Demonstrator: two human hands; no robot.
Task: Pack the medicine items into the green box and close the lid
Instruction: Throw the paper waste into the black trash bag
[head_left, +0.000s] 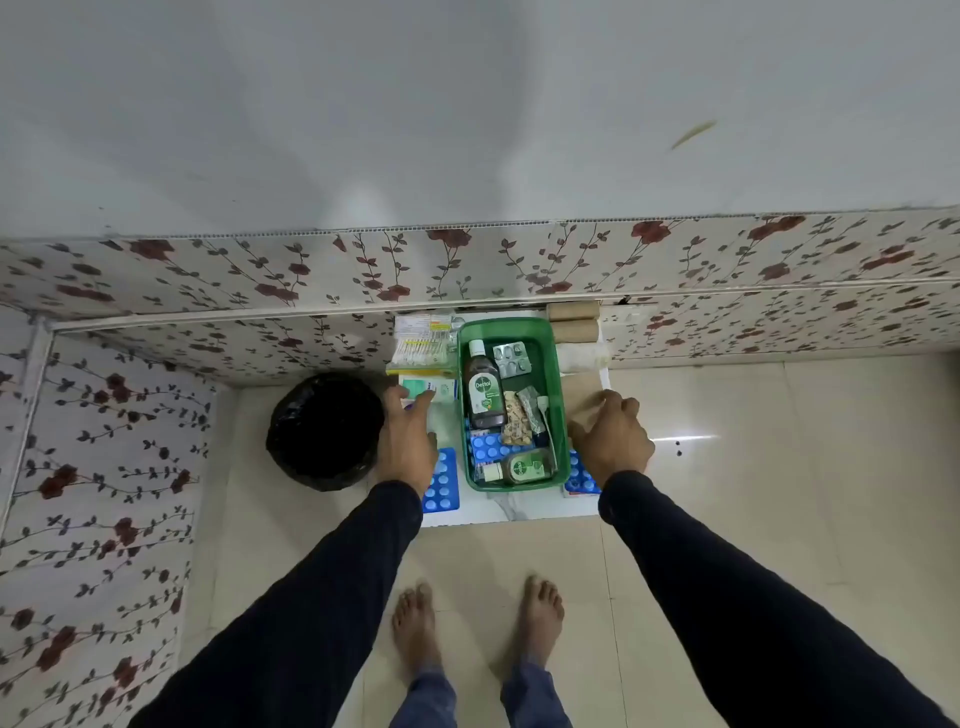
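Bare feet are standing on the floor, nearest of all. Beyond them, the green box is sitting open on the counter, holding a Dettol bottle and blister packs. Left of the box, the left hand is hovering released over a carton. Right of the box, the right hand is grasping a beige roll. Left of the box, a black bin is standing.
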